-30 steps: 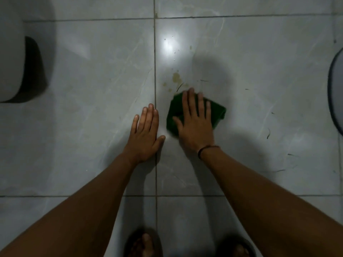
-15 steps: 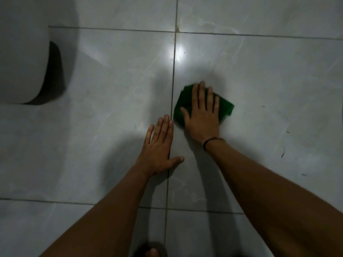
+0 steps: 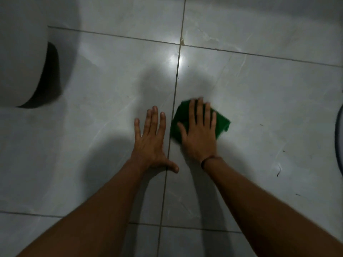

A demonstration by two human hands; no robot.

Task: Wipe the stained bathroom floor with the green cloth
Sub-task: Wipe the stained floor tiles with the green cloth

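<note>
I log, all placed from the long grout line (image 3: 172,115): grey tiled floor (image 3: 259,101) on both sides; left hand (image 3: 151,140) just left, flat, fingers spread, thumb crossing it; right hand (image 3: 199,134) just right, pressed flat, fingers extended, on the green cloth (image 3: 222,125).

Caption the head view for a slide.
Right hand presses green cloth flat on grey tiled floor; left hand braces beside it.
</note>
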